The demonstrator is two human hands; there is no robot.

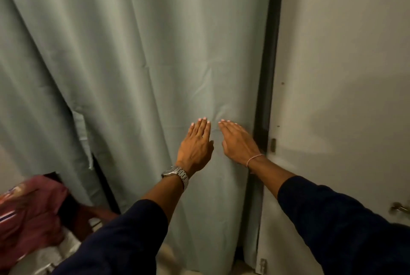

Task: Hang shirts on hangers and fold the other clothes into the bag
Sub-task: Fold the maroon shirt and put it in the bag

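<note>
Head view, sleeves: dark blue sleeves are seen nearest the camera, both arms stretched forward toward the curtain.
Left hand: laid flat on the grey-green curtain, fingers straight and pressed together, nothing gripped; a metal watch is worn at the wrist.
Right hand: laid flat just beside the left, fingers straight and close together, a thin cord bracelet at the wrist.
Curtain edge: hung against a dark frame beside the pale door.
Task's thing: a maroon garment, blurred, is seen low at the left, well apart from both hands; no hanger or bag is shown.
Step judged: the curtain is probably to be pushed aside.
Advice: the cloth should be swept leftward with flat palms, then gathered, so that nothing is snagged at the frame.
</note>
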